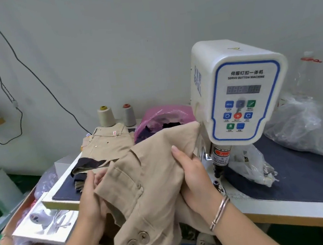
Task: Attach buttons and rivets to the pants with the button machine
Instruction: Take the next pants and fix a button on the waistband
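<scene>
- I hold the beige cotton pants [154, 173] up in front of the white servo button machine [240, 93], above the edge of the dark-blue-topped table [303, 176].
- My left hand [91, 199] grips the fabric's left edge.
- My right hand [194, 175] clutches the cloth beside the machine's head.
- Two round metal snap buttons [138, 242] sit on the lower flap.

The worktable [267, 210] has a pale top with a dark blue cloth mat [296, 179] over it. On it stands the white button machine [240, 93]. Far left lie folded beige pants [106, 142], two thread cones [105, 116] behind them. A pink bag [156, 119] sits beside those; clear plastic bags [297, 125] lie right.
</scene>
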The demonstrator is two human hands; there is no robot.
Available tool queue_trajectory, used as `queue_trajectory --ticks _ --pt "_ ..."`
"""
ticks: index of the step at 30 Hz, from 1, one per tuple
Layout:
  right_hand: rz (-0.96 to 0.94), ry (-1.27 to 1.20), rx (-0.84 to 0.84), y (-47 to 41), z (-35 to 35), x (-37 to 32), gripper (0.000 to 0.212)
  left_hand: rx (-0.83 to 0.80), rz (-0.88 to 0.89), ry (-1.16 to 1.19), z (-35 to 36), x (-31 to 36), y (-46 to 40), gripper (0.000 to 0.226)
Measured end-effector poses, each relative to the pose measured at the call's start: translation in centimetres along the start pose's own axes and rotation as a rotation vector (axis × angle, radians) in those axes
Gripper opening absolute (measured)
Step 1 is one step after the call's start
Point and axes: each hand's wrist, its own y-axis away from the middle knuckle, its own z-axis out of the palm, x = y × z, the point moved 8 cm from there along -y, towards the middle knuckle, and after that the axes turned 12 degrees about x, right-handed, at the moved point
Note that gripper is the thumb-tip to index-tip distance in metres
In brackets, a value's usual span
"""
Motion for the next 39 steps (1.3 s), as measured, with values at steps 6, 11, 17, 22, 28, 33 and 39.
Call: queue_trajectory --ticks 6,11,17,22,28,33,39 --pt "0.002 -0.063 -0.021 -0.6 1.1 0.2 0.034 0.021 -0.14 -0.248 -4.1 -4.6 0.5 0.078" --pt "0.004 -0.027 -0.083 -0.3 1.1 0.5 0.035 -0.267 -0.393 -0.088 -0.5 -6.3 3.3 0.072" --pt "-0.154 0.275 -0.134 0.3 -1.1 1.3 0.038 -0.101 0.198 -0.012 0.1 3.3 0.2 0.023" --pt "-0.386 0.689 -0.036 -0.8 -3.1 2.0 0.044 -0.083 0.569 -0.398 3.9 9.3 -6.6 0.033" --pt "-0.56 1.383 -0.05 -2.8 -5.4 5.5 0.074 0.109 0.527 -1.008 3.1 4.8 -15.1 0.029" --pt "-0.639 1.59 -0.138 -5.0 -5.6 8.3 0.059 0.389 0.554 -1.146 1.2 2.7 -15.0 0.043" --pt "-0.665 1.411 0.138 -10.2 -5.3 3.6 0.047 0.351 1.112 -1.156 5.5 3.2 -8.6 0.05"
